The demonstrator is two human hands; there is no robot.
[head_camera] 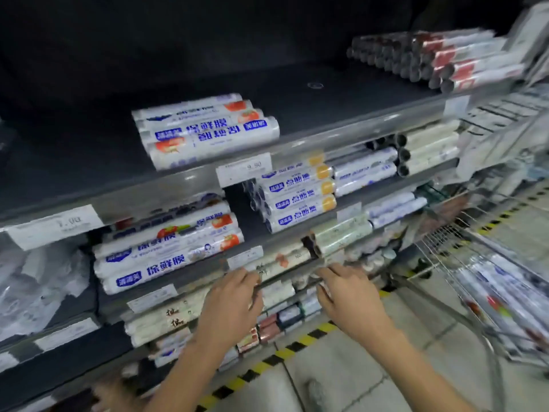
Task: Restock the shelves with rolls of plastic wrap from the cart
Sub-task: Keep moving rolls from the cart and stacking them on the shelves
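My left hand (231, 301) and my right hand (347, 289) reach side by side to the front edge of a middle shelf (190, 281). Their fingertips touch a pale patterned roll (279, 261) lying lengthwise there, one hand near each end. The fingers look mostly straight, and motion blur hides any grip. White rolls of plastic wrap with blue lettering (208, 132) lie stacked on the upper shelf. More of them (166, 257) sit to the left of my hands. The wire cart (445, 251) on the right holds several wrapped rolls (499, 292).
Orange-capped rolls (297, 200) and dark-cored rolls (427, 60) fill the shelves above and to the right. Price tags (243, 169) hang on the shelf edges. Small rolls (285, 316) pack the lower shelf. A yellow-and-black stripe (267, 364) runs along the floor beside the cart.
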